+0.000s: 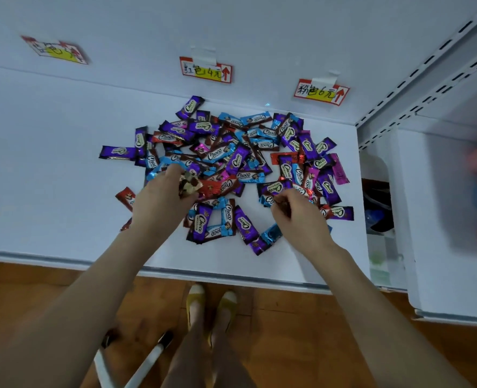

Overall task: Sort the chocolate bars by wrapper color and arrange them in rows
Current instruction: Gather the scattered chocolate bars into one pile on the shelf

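Forearms reach over the shelf [63, 169]; left hand [161, 204] fingers grip a brown-wrapped chocolate bar [190, 186], right hand [300, 219] pinches a dark bar [284, 205]. Probably light, slick foil: pinch mid-body.

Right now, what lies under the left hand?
A red bar sticks out from beneath the left hand, which grips a bunch of bars. The hand covers whatever else lies under it.

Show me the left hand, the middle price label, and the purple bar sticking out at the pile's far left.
left hand [161, 203]: head view, back of the hand.
middle price label [207, 71]: head view, its yellow patch.
purple bar [118, 152]: head view, middle of the wrapper.
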Demonstrator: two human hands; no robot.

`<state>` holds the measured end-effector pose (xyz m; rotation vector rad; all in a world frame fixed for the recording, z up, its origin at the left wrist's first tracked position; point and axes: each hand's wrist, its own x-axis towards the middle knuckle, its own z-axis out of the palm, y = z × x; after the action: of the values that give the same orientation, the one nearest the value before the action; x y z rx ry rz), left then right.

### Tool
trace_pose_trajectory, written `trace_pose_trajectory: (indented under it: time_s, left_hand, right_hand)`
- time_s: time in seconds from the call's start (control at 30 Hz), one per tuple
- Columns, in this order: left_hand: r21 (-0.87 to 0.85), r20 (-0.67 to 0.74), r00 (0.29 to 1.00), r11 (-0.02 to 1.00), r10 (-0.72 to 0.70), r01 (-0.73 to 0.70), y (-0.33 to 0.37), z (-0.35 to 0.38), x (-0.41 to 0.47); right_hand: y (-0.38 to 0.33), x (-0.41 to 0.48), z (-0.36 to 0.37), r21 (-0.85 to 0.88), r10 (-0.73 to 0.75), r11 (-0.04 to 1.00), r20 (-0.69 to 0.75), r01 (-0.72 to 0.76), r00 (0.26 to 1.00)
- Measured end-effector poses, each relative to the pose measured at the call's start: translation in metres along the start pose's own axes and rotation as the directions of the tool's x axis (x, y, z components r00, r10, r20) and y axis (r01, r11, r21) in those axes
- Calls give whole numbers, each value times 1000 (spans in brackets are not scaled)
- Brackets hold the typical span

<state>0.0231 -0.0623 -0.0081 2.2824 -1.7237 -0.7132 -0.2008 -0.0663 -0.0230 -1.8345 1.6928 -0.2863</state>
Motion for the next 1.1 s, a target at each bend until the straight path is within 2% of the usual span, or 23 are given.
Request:
trace_pose_trajectory:
  time_s: [0.17, 0.5, 0.77, 1.1]
  left_hand:
    - [-19, -44, 998, 999, -41, 40, -19, -42, -14]
    - [-4, -114, 976, 982, -187, 188, -99, -118, -50]
    - [-18, -203, 929, 950, -310, 313, -191, -177, -66]
    - [-48, -304, 853, 902, -423, 430, -251, -234, -63]
  right_hand:
    - [-46, 23, -12, -126, -107, 986, 0, 106, 994]
    - [-177, 55, 12, -151, -396, 903, 68, 402, 916]
    - [-290, 68, 68, -135, -441, 872, 204, 471, 874]
    - [-407, 95, 113, -89, -577, 775, 306, 626, 758]
